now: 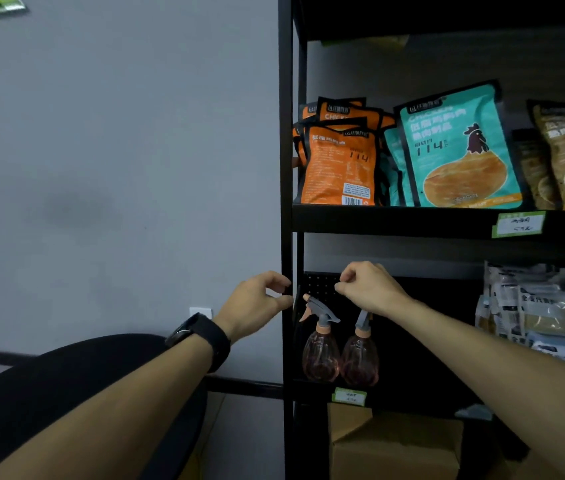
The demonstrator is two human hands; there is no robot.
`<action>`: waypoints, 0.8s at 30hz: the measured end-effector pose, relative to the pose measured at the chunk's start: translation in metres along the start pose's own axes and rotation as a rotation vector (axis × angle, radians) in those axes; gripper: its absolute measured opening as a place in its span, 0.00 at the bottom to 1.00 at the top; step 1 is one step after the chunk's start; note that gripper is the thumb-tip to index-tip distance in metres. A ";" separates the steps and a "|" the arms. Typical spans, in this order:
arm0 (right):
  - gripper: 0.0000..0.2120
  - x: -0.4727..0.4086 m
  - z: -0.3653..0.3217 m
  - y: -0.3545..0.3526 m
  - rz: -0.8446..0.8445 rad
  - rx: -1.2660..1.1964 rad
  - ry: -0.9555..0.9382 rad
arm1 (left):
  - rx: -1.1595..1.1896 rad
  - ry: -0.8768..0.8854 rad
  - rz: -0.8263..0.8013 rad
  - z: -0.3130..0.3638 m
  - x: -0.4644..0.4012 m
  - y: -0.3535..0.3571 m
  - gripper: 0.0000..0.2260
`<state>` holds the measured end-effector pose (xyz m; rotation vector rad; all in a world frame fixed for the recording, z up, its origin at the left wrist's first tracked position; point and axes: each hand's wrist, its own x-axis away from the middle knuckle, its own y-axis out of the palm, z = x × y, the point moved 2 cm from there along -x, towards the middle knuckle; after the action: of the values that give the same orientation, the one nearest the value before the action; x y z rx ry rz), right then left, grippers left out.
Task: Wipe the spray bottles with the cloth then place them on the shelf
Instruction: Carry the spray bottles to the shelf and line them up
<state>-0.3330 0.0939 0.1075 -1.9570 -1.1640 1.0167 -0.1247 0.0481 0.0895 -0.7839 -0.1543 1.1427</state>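
Showing two pink spray bottles, left point(321, 355) and right point(360, 358), upright, touching side by side on lower shelf point(412, 393) of black rack. Cloth not visible. Right hand point(369, 287) hovers above right bottle's trigger head, fingers curled, grip pressed together; whether it pinches anything, cannot tell. Left hand point(257, 303) at rack upright point(287, 168), grip loosely curled, apparently holding nothing; black watch point(201, 336) on wrist. Risk, judged: right forearm crossing low over trigger heads could knock bottles over, one toppling other; bottles stand near front edge, fall onto cardboard box point(395, 445) possible.
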 end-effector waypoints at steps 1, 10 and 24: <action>0.04 0.000 -0.006 0.002 -0.003 -0.002 -0.017 | -0.003 -0.004 0.013 -0.001 0.003 -0.005 0.12; 0.05 0.003 -0.068 0.034 -0.044 -0.006 -0.147 | -0.007 -0.081 0.102 -0.027 0.036 -0.058 0.12; 0.11 0.031 -0.202 0.138 -0.285 -0.062 -0.375 | -0.088 -0.294 0.298 -0.115 0.134 -0.167 0.15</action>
<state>-0.0935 0.0391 0.0863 -1.6226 -1.6422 1.2341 0.1158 0.0767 0.0739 -0.7285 -0.3436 1.5413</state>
